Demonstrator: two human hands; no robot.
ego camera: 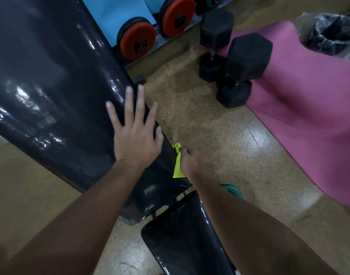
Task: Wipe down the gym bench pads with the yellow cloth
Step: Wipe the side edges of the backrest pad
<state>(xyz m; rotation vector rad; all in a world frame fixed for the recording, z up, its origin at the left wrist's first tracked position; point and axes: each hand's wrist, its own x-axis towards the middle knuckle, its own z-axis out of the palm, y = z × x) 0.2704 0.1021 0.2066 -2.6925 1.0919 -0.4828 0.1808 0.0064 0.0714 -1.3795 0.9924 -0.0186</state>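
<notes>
cloth: our yellow cloth is small, bright yellow-green, crumpled, pressed on the right side edge of the back pad
right hand: fingers curled round the cloth, gripping it
left hand: flat, fingers spread wide, resting on the pad's right edge
pads: glossy black vinyl, wet-looking sheen; seat pad below, close to us
writing: we can read none; dumbbells too blurred

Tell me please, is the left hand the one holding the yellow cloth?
No, the right hand grips the yellow cloth at the pad's edge, while the left hand lies flat on the long bench pad.
</notes>
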